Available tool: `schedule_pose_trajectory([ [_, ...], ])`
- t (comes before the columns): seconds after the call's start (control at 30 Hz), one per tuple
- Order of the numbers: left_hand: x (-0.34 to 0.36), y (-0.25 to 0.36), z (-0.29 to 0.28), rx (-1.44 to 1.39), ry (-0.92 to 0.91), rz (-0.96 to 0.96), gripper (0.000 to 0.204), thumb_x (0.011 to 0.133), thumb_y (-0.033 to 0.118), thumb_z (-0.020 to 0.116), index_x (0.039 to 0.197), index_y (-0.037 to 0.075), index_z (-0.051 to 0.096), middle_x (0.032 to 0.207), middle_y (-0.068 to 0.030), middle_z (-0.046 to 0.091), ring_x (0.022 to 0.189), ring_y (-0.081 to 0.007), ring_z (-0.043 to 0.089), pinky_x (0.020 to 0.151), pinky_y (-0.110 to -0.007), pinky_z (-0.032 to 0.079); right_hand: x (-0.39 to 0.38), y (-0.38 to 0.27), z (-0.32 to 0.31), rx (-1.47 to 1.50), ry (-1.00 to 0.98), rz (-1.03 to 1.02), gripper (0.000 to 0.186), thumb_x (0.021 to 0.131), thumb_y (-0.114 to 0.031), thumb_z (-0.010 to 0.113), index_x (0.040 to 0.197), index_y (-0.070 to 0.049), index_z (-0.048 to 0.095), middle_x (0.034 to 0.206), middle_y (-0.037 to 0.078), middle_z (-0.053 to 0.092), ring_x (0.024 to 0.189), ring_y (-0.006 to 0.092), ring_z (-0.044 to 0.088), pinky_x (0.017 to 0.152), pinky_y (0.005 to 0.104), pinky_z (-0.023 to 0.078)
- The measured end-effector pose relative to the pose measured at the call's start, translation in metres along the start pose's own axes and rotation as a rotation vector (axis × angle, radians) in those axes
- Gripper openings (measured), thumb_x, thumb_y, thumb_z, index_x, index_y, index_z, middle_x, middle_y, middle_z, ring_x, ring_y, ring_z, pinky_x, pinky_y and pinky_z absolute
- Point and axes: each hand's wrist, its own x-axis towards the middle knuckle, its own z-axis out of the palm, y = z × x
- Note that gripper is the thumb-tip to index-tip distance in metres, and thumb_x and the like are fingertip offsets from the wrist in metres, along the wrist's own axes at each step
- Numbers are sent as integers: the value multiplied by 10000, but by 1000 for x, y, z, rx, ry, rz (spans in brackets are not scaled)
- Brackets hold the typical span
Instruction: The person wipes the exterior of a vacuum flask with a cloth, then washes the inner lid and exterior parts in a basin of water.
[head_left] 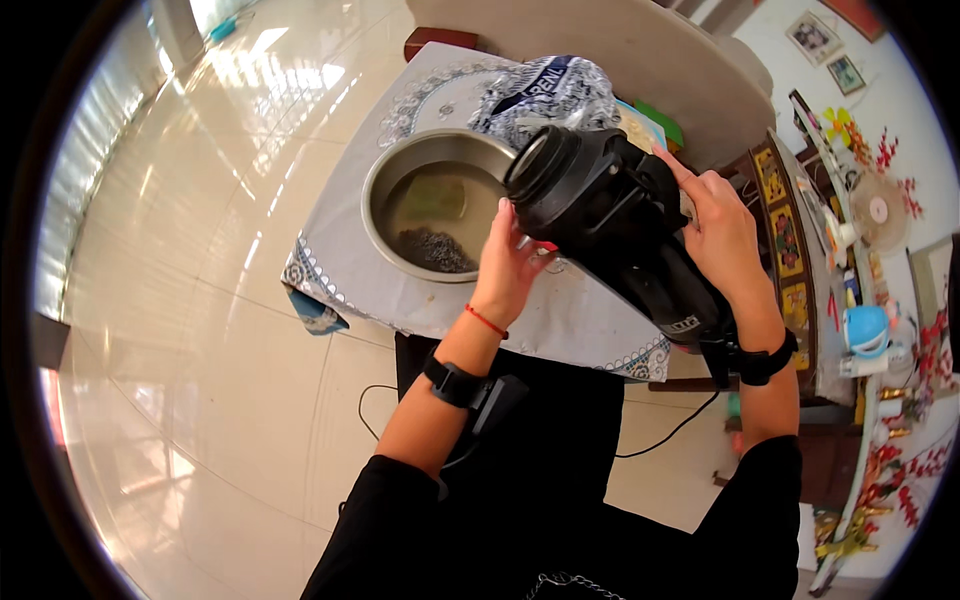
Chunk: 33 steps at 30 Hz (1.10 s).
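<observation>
Over the table I hold a bulky black appliance body [625, 225], roughly cylindrical, tilted with its ringed round end up and to the left; its exact kind is unclear. My left hand [508, 262] supports it under that ringed end, fingers curled against it and partly hidden. Along its right side my right hand [722, 225] grips, index finger stretched toward the top. Just left of the appliance sits a round metal basin [372, 205] of murky water. In the water lie a greenish flat pad [436, 198] and a dark, rough clump [435, 250].
A patterned grey tablecloth [390, 303] covers the small table. Behind the basin lies a crumpled blue-and-white cloth [550, 95], with a green item [660, 123] to its right. A curved sofa [600, 40] backs the table. A cluttered wooden cabinet [785, 220] stands right.
</observation>
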Motion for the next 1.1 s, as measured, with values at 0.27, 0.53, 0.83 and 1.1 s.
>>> schedule_pose_trajectory([
  [0.27,29,-10,-28,-347,68,-258,736,870,646,352,1275,38,438,1240,-173,487,1162,-344,465,1056,-613,231,43,-29,10,-198,-226,-150,728,729,61,585,1325,-347,492,866,111,528,864,315,571,738,433,486],
  [0.53,29,-7,-29,-381,-9,-260,668,904,530,177,1353,115,447,1385,-124,444,1277,-343,404,1061,-571,277,74,-63,14,-289,-283,-224,439,852,-68,490,1217,-285,600,926,147,591,843,340,594,731,453,469],
  [0.83,32,-7,-29,-444,32,-247,664,912,502,146,1314,88,474,1342,-141,481,1234,-359,455,1015,-571,357,99,-83,19,-400,-279,-290,311,858,-188,545,1130,-282,661,865,105,611,858,298,608,692,406,456],
  [1.1,34,-3,-30,-463,11,-244,681,900,513,140,1318,81,460,1343,-149,469,1225,-371,456,993,-571,383,108,-92,17,-387,-249,-332,297,845,-211,564,1113,-281,671,850,103,621,850,278,610,709,413,465],
])
